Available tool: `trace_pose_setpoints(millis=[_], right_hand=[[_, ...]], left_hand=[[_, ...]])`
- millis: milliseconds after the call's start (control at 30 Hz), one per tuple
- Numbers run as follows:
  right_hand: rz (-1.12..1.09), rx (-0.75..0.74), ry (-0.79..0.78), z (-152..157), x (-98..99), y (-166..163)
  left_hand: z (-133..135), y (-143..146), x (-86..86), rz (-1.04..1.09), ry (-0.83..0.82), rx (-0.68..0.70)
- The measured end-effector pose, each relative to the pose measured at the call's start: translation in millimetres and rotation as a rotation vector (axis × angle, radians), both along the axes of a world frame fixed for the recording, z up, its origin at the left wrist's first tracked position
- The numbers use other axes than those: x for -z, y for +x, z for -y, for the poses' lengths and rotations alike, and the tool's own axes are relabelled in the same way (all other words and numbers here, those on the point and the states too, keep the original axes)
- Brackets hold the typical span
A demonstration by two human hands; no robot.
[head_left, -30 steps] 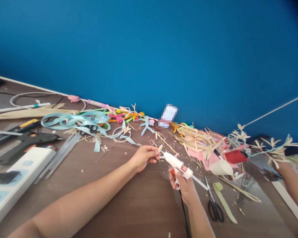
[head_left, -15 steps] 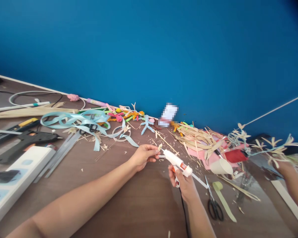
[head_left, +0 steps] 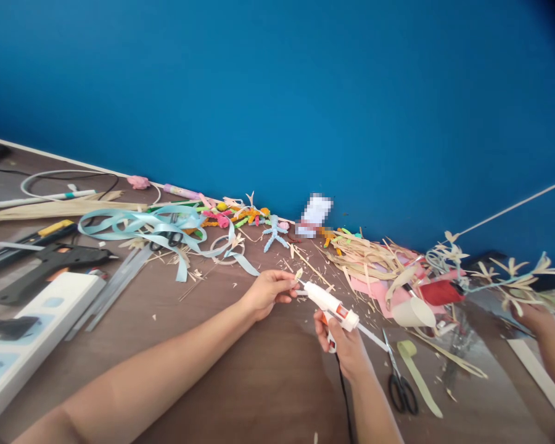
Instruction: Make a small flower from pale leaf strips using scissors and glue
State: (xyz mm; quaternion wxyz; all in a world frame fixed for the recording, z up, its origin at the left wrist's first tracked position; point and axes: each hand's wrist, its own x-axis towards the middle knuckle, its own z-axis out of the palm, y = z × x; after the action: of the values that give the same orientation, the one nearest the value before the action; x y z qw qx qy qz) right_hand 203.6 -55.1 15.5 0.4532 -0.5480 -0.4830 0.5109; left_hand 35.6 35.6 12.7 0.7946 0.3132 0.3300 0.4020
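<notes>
My right hand [head_left: 343,345] is wrapped round the handle of a white hot glue gun [head_left: 326,300]. A clear glue stick [head_left: 372,337] pokes out of its back, and a black cord hangs down from the grip. Between the fingertips of my left hand [head_left: 271,293] is a small pale strip of dried husk [head_left: 298,274]. The gun's nozzle points at this strip and is at or very near it; whether they touch I cannot tell. Black-handled scissors [head_left: 401,390] lie right of my right hand, beside a pale green ribbon [head_left: 419,376].
Light blue ribbon [head_left: 141,225] is tangled at the back left. A white power strip [head_left: 50,320] and a black glue gun [head_left: 55,268] lie far left. Dried husk strips [head_left: 370,259] and a paper cup-like roll [head_left: 414,312] lie right. Another person's hand [head_left: 534,317] holds a flowered stem [head_left: 518,280].
My hands and the glue gun keep almost the same pose at the husk strip. The whole view has shifted slightly. The other person's hand has moved a little.
</notes>
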Motion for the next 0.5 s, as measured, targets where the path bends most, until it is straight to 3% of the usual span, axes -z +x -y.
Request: trace_pose_setpoints(millis=[500], right_hand=[[-0.100, 0.030, 0.062, -0.7, -1.7, 0.2]], left_hand=[[1.3, -1.0, 0.6, 0.015, 0.033, 0.048]])
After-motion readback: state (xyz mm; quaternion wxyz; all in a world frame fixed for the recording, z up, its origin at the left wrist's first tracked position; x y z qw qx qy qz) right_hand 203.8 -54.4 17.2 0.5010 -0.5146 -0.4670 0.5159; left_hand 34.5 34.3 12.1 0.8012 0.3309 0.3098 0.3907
